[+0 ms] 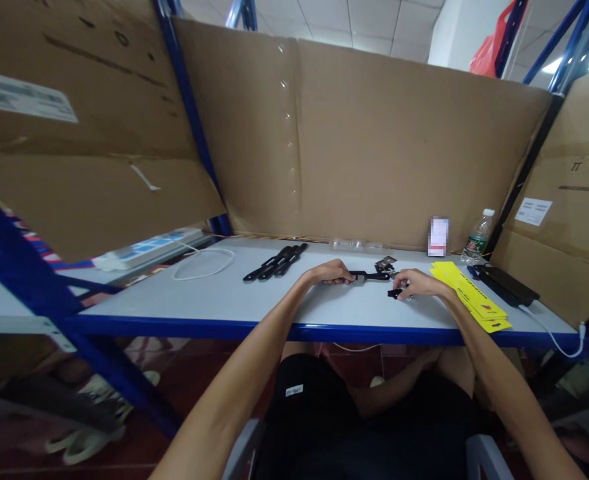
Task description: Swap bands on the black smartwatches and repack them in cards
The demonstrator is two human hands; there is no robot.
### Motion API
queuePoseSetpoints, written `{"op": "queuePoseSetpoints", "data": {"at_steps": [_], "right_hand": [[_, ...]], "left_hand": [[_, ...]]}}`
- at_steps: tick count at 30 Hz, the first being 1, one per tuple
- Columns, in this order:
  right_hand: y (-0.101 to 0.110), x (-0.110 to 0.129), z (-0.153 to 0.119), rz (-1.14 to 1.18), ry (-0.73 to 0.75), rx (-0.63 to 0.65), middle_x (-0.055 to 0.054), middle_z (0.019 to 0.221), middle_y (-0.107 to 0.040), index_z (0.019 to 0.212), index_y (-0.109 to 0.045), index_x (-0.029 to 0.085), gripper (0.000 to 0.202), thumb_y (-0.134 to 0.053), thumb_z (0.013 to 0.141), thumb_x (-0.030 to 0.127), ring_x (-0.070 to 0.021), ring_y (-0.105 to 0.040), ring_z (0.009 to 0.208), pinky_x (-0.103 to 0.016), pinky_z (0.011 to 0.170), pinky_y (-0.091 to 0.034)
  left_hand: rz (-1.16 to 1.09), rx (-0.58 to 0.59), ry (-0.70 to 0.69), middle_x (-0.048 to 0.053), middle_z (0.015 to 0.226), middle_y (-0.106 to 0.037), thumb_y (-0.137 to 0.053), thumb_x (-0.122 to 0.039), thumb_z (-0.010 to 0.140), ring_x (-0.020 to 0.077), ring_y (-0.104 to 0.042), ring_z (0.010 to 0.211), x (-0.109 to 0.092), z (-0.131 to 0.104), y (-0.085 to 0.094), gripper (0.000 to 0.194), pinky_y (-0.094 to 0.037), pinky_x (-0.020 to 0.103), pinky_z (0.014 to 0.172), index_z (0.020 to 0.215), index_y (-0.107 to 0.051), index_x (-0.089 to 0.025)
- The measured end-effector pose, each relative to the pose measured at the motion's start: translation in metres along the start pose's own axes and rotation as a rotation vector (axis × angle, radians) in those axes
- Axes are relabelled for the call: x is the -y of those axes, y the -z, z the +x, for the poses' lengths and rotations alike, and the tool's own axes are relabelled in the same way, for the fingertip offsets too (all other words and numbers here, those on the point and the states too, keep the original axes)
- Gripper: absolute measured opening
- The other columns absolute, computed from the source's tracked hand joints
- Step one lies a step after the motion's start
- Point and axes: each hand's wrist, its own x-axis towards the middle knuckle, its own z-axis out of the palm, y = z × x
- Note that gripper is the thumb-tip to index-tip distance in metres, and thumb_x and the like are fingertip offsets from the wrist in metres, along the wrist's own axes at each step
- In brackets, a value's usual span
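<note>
My left hand (335, 272) is closed around one end of a long black handle-shaped piece (376, 276) with a grey section near the fingers. It lies low over the table, pointing right. My right hand (417, 283) is bent with its fingertips pinched on a small black part (394, 293), close to the tabletop. Just behind the two hands sits a little group of small dark parts (386, 263), too small to make out. Farther left, several similar long black pieces (275, 262) lie side by side.
Yellow printed card strips (469, 297) lie right of my right hand. Beyond them are a black flat device (507, 285) with a white cable, a water bottle (478, 237) and an upright phone (438, 237). A white cable (204, 265) loops at left. Cardboard (364, 147) walls the back.
</note>
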Motion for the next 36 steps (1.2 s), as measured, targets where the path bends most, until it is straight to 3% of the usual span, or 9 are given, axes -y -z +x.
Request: {"op": "queuePoseSetpoints", "data": {"at_steps": [6, 11, 14, 20, 27, 36], "right_hand": [[-0.01, 0.002, 0.008, 0.195, -0.056, -0.015, 0.002, 0.069, -0.067, 0.079, -0.07, 0.017, 0.024, -0.081, 0.06, 0.026, -0.0145, -0.059, 0.066, -0.024, 0.061, -0.041], [-0.012, 0.018, 0.031, 0.417, -0.068, -0.12, 0.0, 0.066, -0.066, 0.081, -0.072, 0.017, 0.025, -0.077, 0.068, 0.038, -0.0132, -0.055, 0.059, -0.025, 0.058, -0.039], [-0.015, 0.034, 0.058, 0.391, -0.031, -0.229, -0.001, 0.067, -0.069, 0.078, -0.075, 0.016, 0.019, -0.073, 0.073, 0.035, -0.0135, -0.056, 0.061, -0.025, 0.06, -0.04], [-0.033, 0.046, 0.099, 0.334, -0.002, -0.274, -0.002, 0.07, -0.073, 0.074, -0.078, 0.015, 0.009, -0.077, 0.069, 0.023, -0.0162, -0.063, 0.07, -0.025, 0.067, -0.044], [-0.047, 0.039, 0.1, 0.334, 0.016, -0.303, -0.002, 0.071, -0.074, 0.08, -0.079, 0.016, 0.008, -0.076, 0.073, 0.019, -0.0148, -0.064, 0.068, -0.024, 0.065, -0.044], [-0.053, 0.044, 0.098, 0.211, -0.01, -0.338, -0.002, 0.075, -0.075, 0.08, -0.08, 0.016, 0.006, -0.076, 0.075, 0.015, -0.0149, -0.064, 0.071, -0.024, 0.069, -0.044]], "left_hand": [[-0.035, 0.01, 0.006, -0.004, 0.049, -0.042, -0.073, -0.057, 0.071, 0.0087, -0.03, 0.045, -0.001, -0.001, -0.001, 0.042, -0.018, 0.027, 0.047, 0.066, -0.068, -0.015], [-0.059, 0.019, -0.007, -0.003, 0.051, -0.045, -0.064, -0.052, 0.074, 0.0094, -0.032, 0.047, -0.001, -0.001, 0.0, 0.039, -0.019, 0.027, 0.047, 0.068, -0.071, -0.014], [-0.069, 0.035, -0.005, -0.003, 0.052, -0.045, -0.064, -0.049, 0.072, 0.0093, -0.031, 0.047, 0.001, 0.0, 0.001, 0.036, -0.02, 0.027, 0.047, 0.071, -0.071, -0.014], [-0.076, 0.059, 0.005, -0.004, 0.054, -0.045, -0.065, -0.052, 0.072, 0.0084, -0.031, 0.046, 0.001, 0.0, 0.003, 0.039, -0.019, 0.026, 0.047, 0.075, -0.072, -0.013], [-0.066, 0.049, 0.012, -0.004, 0.055, -0.044, -0.072, -0.064, 0.071, 0.0081, -0.029, 0.049, -0.005, -0.004, 0.002, 0.051, -0.018, 0.027, 0.048, 0.075, -0.072, -0.014], [0.007, 0.051, -0.015, -0.005, 0.052, -0.041, -0.075, -0.071, 0.068, 0.0091, -0.032, 0.05, 0.004, 0.004, 0.002, 0.057, -0.019, 0.028, 0.051, 0.072, -0.069, -0.015]]}}
